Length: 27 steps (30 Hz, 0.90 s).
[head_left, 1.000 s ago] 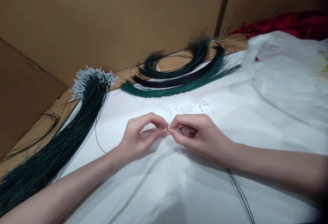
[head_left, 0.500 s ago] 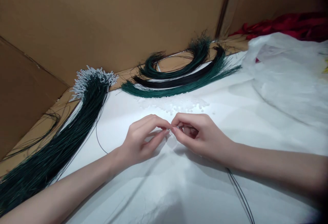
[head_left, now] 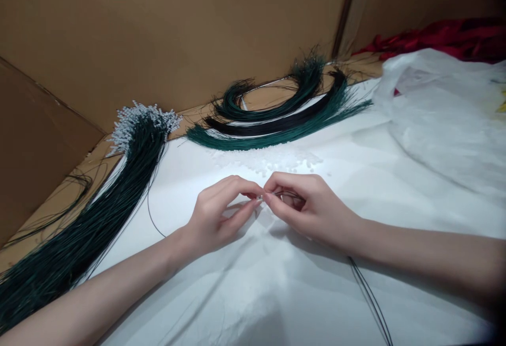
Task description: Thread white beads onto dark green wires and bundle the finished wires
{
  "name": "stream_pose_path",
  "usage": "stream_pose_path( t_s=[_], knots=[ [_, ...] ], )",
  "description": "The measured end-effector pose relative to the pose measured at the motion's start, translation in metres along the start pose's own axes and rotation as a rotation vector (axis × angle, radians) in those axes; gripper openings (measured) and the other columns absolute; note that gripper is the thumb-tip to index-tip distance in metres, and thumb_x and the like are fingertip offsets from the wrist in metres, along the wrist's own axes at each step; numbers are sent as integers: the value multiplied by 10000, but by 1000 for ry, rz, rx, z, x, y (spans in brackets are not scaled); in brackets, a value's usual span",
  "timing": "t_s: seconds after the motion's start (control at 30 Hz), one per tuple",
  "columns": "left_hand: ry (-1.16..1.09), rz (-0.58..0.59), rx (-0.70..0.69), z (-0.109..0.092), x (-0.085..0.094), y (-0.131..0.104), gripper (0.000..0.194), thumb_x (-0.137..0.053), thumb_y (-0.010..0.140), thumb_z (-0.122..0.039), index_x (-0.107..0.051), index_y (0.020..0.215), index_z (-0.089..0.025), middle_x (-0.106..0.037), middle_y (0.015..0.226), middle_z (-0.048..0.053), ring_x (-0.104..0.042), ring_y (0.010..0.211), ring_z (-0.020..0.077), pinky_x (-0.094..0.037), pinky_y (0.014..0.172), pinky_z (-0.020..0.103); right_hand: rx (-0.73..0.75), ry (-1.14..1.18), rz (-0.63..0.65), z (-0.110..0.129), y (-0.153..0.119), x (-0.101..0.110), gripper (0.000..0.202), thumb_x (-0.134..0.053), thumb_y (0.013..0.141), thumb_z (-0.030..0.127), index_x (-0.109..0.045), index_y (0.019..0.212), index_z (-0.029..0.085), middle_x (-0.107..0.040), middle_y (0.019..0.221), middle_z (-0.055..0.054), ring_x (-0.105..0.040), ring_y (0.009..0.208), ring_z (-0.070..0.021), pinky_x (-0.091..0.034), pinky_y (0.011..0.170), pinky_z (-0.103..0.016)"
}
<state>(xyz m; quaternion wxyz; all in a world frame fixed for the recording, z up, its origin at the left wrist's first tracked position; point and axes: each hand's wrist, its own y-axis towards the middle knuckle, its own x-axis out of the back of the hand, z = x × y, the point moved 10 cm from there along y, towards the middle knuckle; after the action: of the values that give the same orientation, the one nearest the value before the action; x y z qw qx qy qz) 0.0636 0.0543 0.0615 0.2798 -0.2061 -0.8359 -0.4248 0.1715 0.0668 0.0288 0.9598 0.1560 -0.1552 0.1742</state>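
Note:
My right hand (head_left: 308,201) pinches a few thin dark wires (head_left: 369,296), which run through the palm and come out below the wrist. Fingertip to fingertip with it, my left hand (head_left: 223,211) is closed in a pinch at the wires' end, where a tiny pale tip shows between the fingers. Just beyond the hands, small white beads (head_left: 272,160) lie scattered on the white sheet (head_left: 221,293). At the left lies a thick bundle of dark green wires (head_left: 114,203) with white beaded tips (head_left: 130,124).
Curved bundles of green wire (head_left: 253,140) and black wire (head_left: 276,126) lie behind the beads. A crumpled clear plastic bag (head_left: 443,119) is at the right, with red fabric (head_left: 446,40) behind it. Cardboard walls (head_left: 177,29) rise at the back and left.
The fingertips have parted slightly, so the pale tip now shows between them. My right hand has risen a little, and more of the wires shows within its grip.

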Motion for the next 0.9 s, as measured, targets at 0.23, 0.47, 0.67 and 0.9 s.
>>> stream_pose_path(
  t_s=[0.23,0.47,0.67,0.9],
  knots=[
    [-7,-12,27,2,2,1,269,-663,819,-20,-628,1044,-165,-699,908,38,-660,804,125,-534,737,239,-15,-9,13,-3,0,-1,107,-525,901,158,-565,803,163,-467,612,55,-384,522,-64,-302,492,-206],
    [9,-2,15,1,1,2,233,-643,839,-43,-627,1028,-177,-694,885,36,-655,775,130,-535,710,250,38,-47,25,0,0,-3,95,-511,912,145,-546,826,167,-453,616,59,-366,512,-61,-285,492,-210],
    [-10,8,8,1,0,1,246,-651,843,-39,-628,1047,-175,-697,897,35,-659,783,123,-535,721,240,56,-53,27,2,-1,-4,96,-511,909,138,-539,823,170,-438,608,62,-353,505,-62,-280,492,-213],
    [-10,-15,8,-1,2,2,242,-697,825,-78,-626,1032,-182,-704,882,34,-669,773,133,-548,708,246,36,-33,28,0,0,-4,86,-525,905,142,-554,828,167,-447,611,60,-363,515,-63,-286,496,-213]
  ],
)
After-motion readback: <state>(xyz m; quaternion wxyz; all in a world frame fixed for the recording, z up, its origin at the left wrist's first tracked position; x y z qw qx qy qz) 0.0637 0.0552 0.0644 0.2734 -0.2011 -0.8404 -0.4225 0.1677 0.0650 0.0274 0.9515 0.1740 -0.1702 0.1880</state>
